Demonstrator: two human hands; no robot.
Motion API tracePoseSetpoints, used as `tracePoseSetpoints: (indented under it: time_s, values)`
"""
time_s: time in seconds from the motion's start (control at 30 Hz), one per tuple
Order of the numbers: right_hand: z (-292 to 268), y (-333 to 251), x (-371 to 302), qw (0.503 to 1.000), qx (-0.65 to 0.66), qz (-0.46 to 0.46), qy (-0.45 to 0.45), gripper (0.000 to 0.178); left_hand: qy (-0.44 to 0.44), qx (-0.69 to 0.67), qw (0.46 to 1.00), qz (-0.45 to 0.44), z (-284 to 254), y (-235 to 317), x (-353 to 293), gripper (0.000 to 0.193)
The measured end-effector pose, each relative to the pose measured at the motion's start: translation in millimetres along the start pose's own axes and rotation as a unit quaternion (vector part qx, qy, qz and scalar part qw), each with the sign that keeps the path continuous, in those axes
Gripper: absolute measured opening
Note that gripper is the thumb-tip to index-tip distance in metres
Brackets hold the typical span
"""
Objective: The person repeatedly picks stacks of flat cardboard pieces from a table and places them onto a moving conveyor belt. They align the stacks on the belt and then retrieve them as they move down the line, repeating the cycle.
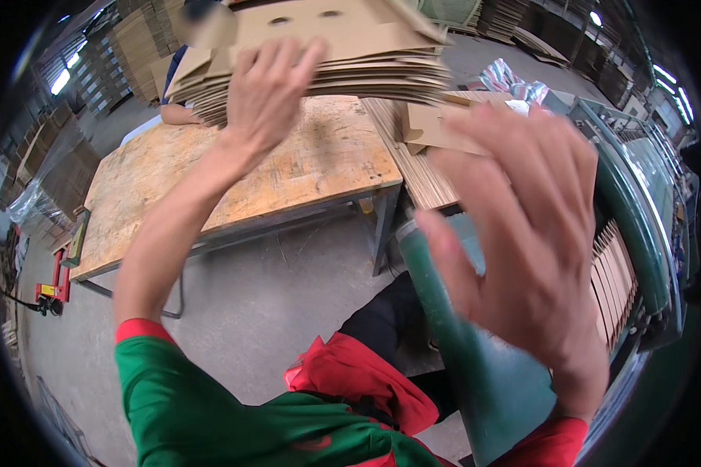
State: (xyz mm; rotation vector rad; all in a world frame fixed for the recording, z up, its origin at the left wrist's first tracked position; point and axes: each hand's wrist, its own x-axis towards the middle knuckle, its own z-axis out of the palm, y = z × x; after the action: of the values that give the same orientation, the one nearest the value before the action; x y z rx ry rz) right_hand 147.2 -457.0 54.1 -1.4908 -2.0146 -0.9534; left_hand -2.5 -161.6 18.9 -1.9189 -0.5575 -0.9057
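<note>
A stack of flat brown cardboard blanks (pixel 374 50), its top sheet cut with two oval holes, lies over the far part of a wooden table. My left hand (pixel 269 93) reaches up against its near edge, fingers stretched over the top sheet and not visibly wrapped round it. Close to the camera and blurred, my right hand (pixel 522 226) hangs in the air with fingers apart, holding nothing. Below it is a green machine surface (pixel 498 389). Behind my right fingers, a folded cardboard piece (pixel 436 128) rests on another cardboard stack (pixel 409 167).
The worn wooden table (pixel 288 167) has a metal frame. A co-worker's forearm (pixel 181 115) rests at its far left side. Cardboard blanks (pixel 614 284) stand in the machine at right, beside a green roller (pixel 631 226). A red pallet jack (pixel 54 288) is at far left.
</note>
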Motion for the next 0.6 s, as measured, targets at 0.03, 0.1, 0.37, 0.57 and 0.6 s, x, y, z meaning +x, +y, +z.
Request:
tracePoseSetpoints:
  time_s: [0.03,0.1,0.37,0.57,0.6]
  values:
    - [2.1,-7.2,-7.0,0.999,0.039,0.013,-0.016,0.035,-0.023,0.027,0.999,-0.013,30.1,-8.8,-21.9,0.069]
    - [7.0,-14.7,-26.4,0.989,0.099,0.079,-0.073,0.027,-0.134,0.073,0.986,-0.064,86.0,-6.7,-71.1,0.078]
    - [11.5,6.0,-175.5,0.900,0.138,0.347,-0.225,0.019,-0.167,0.008,0.981,-0.100,170.0,28.3,-214.2,0.074]
    - [-19.1,-28.4,-344.8,0.796,-0.195,0.545,-0.176,0.072,-0.249,0.061,0.962,-0.097,198.1,6.5,-203.6,0.099]
    - [-24.1,-31.5,-365.3,0.769,-0.267,0.544,-0.202,0.082,-0.276,0.132,0.949,-0.075,200.7,4.4,-202.7,0.105]
